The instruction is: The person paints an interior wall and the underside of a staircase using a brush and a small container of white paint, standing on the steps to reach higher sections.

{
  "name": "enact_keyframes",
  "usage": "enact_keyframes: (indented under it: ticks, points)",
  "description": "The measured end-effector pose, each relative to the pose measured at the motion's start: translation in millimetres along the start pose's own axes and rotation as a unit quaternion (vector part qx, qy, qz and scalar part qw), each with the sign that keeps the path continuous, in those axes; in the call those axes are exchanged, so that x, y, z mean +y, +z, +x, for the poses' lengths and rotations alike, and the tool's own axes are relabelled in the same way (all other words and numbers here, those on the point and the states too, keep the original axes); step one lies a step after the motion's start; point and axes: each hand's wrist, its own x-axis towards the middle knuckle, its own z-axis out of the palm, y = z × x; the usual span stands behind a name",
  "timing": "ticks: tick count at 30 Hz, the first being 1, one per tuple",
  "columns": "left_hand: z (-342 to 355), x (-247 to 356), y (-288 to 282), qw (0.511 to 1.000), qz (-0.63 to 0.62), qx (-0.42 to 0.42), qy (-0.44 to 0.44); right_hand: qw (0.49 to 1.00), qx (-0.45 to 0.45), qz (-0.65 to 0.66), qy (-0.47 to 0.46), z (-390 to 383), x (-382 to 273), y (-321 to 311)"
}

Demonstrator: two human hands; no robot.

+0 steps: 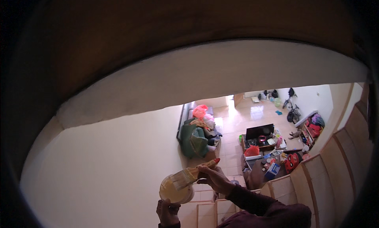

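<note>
The brush [183, 180] angles over the near tub [190, 196], its handle pinched in the right hand [215, 178], the left hand [168, 213] curled on the tub's near edge, where a slipping grip could spill the pale contents onto the steps [316, 180] below, beside the left wall [118, 165], with a cluttered table [257, 177] far right on the tiled floor [229, 125].

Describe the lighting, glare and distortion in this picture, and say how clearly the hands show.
Head view: glare whitens patches of the tiled floor; head view: the brown surface overhead sinks into shadow; head view: fisheye distortion bows the pale beam; head view: the left hand and right hand look dim, with little finger detail.
</note>
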Motion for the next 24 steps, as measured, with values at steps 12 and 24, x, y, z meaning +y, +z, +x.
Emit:
enact_keyframes:
  ticks: [12,24]
  points:
    - [31,4,78,0.977,-0.033,-0.164,-0.131,0.967,-0.024,0.203,-0.154,-36,-44,-37]
    - [22,0,55,0.97,0.013,-0.193,-0.148,0.681,0.195,-0.105,-0.698,-100,-256,-2]
